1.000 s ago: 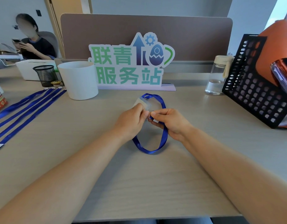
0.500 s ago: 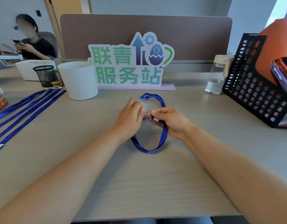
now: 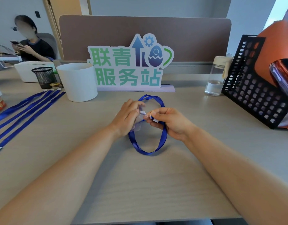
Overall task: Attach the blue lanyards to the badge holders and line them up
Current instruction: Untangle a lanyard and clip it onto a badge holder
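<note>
The left hand (image 3: 127,116) is curled nearly closed around one clear badge holder (image 3: 137,123), fingers over its top edge, thumb side hidden; the holder is tilted up off the tabletop (image 3: 140,184) and partly hidden behind the hand. The right hand (image 3: 170,121) is pinched shut, thumb and forefinger gripping the clip end of one blue lanyard (image 3: 147,125), with a small white tab showing at the fingertips. The two hands sit just beside each other, the clip end close against the holder's upper edge; whether the clip is already through the slot cannot be told.

That lanyard forms a single loop, its far bend lifted behind the hands and its near bend resting on the tabletop between the two forearms.

Farther out on the left lie four more lanyards (image 3: 26,109), straight and side by side, running diagonally away with small white ends near the far tips. Just beyond them stands one black mesh cup (image 3: 44,77), and next to it one white round container (image 3: 78,82). Behind the hands stands one green and blue sign (image 3: 128,69). To the right are one clear water bottle (image 3: 217,77) and one black perforated file holder (image 3: 256,93) with folders in it. One seated person (image 3: 34,46) is at the far left, looking at a phone.
</note>
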Demonstrator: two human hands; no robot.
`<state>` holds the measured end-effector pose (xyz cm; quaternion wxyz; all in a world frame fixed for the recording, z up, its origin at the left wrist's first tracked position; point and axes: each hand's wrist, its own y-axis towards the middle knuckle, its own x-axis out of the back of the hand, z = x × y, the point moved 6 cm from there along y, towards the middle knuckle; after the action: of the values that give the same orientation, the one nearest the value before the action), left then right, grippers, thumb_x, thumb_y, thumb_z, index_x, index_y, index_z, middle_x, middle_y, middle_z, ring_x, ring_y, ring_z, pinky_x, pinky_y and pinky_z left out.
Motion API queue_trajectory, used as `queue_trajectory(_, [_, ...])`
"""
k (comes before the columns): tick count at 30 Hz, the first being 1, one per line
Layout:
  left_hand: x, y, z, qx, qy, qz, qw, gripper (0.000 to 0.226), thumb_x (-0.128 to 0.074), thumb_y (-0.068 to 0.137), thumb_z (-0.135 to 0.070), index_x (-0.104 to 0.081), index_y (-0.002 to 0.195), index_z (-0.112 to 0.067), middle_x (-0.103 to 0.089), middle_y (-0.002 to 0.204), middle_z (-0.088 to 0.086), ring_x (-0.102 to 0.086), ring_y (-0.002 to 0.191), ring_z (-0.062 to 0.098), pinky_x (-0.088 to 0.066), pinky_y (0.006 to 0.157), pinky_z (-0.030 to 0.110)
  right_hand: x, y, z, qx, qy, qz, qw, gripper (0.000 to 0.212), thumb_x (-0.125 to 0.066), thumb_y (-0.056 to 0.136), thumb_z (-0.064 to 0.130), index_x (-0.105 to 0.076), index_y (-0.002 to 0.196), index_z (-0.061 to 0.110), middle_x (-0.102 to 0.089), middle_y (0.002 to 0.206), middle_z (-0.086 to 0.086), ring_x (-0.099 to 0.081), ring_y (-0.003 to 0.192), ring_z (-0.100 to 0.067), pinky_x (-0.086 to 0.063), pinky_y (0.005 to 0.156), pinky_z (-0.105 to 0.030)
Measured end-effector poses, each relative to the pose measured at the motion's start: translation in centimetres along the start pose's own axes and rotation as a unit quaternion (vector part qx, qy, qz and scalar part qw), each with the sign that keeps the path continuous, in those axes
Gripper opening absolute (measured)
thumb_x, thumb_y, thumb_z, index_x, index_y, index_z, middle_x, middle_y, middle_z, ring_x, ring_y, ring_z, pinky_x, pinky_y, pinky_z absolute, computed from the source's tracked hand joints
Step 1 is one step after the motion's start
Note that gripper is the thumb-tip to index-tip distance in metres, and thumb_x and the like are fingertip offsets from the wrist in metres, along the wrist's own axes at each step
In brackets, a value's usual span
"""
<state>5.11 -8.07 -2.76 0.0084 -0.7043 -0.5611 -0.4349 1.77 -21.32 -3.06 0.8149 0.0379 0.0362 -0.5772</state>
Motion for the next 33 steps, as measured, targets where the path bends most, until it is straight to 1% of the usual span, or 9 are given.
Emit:
queue_trajectory(5, [1.7, -0.4, -1.6, -0.027, 0.117, -0.1, 0.988, 0.05, -0.018, 0.081, -0.042, -0.053, 0.076, -0.006, -0.048, 0.079, 0.003, -0.048, 0.075, 0.025, -0.037, 0.069, 0.037, 0.3, -0.2, -0.1, -0.016, -0.077, -0.042, 0.996, 0.021, -0.051, 0.094, 0.013, -0.066, 0.081, 0.016, -0.071, 0.072, 0.011, -0.063, 0.07, -0.003, -0.051, 0.065, -0.015])
queue_trajectory(8, [3.9, -1.2, -1.7, 0.023, 0.157, -0.201, 0.967, 0.059, -0.013, 0.084, -0.047, -0.052, 0.066, -0.006, -0.056, 0.072, 0.008, -0.052, 0.07, 0.03, -0.038, 0.065, 0.036, 1.4, -0.1, 0.4, -0.002, -0.134, -0.105, 0.985, 0.017, -0.056, 0.092, 0.02, -0.067, 0.08, 0.025, -0.066, 0.075, 0.012, -0.051, 0.069, -0.005, -0.04, 0.063, -0.018])
queue_trajectory(11, [4.9, -1.4, -1.4, 0.048, 0.137, -0.21, 0.967, 0.056, -0.019, 0.088, -0.045, -0.061, 0.066, -0.015, -0.058, 0.063, 0.0, -0.055, 0.067, 0.025, -0.037, 0.064, 0.03, 2.3, -0.2, 1.1, 0.02, -0.125, -0.15, 0.981, 0.012, -0.061, 0.088, 0.024, -0.07, 0.081, 0.027, -0.063, 0.077, 0.011, -0.042, 0.064, -0.008, -0.034, 0.059, -0.021])
queue_trajectory(15, [2.7, -1.1, -1.0, 0.079, 0.144, 0.045, 0.985, 0.024, -0.045, 0.089, -0.027, -0.063, 0.102, -0.034, -0.05, 0.055, -0.004, -0.051, 0.06, 0.019, -0.043, 0.064, 0.031, 2.5, -0.3, 1.5, 0.042, -0.11, -0.168, 0.979, 0.019, -0.056, 0.092, 0.02, -0.069, 0.079, 0.026, -0.058, 0.072, 0.005, -0.043, 0.058, -0.008, -0.036, 0.052, -0.02])
queue_trajectory(17, [1.0, -1.6, -0.2, 0.106, 0.197, 0.21, 0.952, 0.043, -0.046, 0.086, -0.013, -0.056, 0.118, -0.041, -0.046, 0.058, -0.005, -0.044, 0.057, 0.012, -0.037, 0.059, 0.025, 2.8, -0.2, 1.3, 0.04, -0.118, -0.18, 0.976, 0.018, -0.053, 0.094, 0.02, -0.067, 0.083, 0.023, -0.058, 0.072, 0.004, -0.045, 0.053, -0.006, -0.037, 0.048, -0.018])
queue_trajectory(20, [-0.2, -2.2, 0.2, 0.115, 0.22, 0.293, 0.923, 0.048, -0.045, 0.085, -0.008, -0.055, 0.121, -0.038, -0.051, 0.072, -0.005, -0.046, 0.065, 0.009, -0.04, 0.065, 0.024, 3.4, -0.1, 1.1, 0.03, -0.117, -0.205, 0.971, 0.016, -0.05, 0.096, 0.02, -0.064, 0.091, 0.014, -0.058, 0.071, 0.003, -0.04, 0.041, -0.003, -0.034, 0.041, -0.016])
queue_trajectory(26, [-0.3, -2.1, -0.2, 0.076, 0.251, 0.283, 0.923, 0.012, -0.054, 0.085, -0.014, -0.06, 0.093, -0.022, -0.051, 0.064, -0.012, -0.047, 0.063, 0.008, -0.036, 0.059, 0.019, 3.9, 0.0, 0.6, 0.008, -0.112, -0.216, 0.97, 0.017, -0.046, 0.097, 0.019, -0.06, 0.086, 0.016, -0.057, 0.072, 0.002, -0.03, 0.046, -0.009, -0.03, 0.039, -0.015])
queue_trajectory(30, [2.0, -1.2, -1.0, 0.1, 0.067, 0.155, 0.981, 0.014, -0.057, 0.081, -0.014, -0.054, 0.073, -0.025, -0.055, 0.052, -0.018, -0.045, 0.049, -0.005, -0.034, 0.056, 0.011, 2.7, 0.3, 0.3, 0.006, -0.15, -0.156, 0.976, 0.022, -0.047, 0.095, 0.015, -0.052, 0.11, 0.032, -0.055, 0.08, -0.002, -0.03, 0.053, -0.011, -0.029, 0.044, -0.017])
queue_trajectory(33, [4.0, -0.9, -2.6, 0.07, -0.059, 0.072, 0.993, 0.011, -0.046, 0.071, -0.012, -0.052, 0.067, -0.02, -0.057, 0.054, -0.018, -0.046, 0.052, -0.003, -0.035, 0.057, 0.01, 0.9, 0.4, 0.9, 0.032, -0.199, -0.095, 0.975, 0.029, -0.044, 0.097, 0.018, -0.052, 0.108, 0.044, -0.05, 0.089, -0.004, -0.031, 0.058, -0.011, -0.031, 0.051, -0.019])
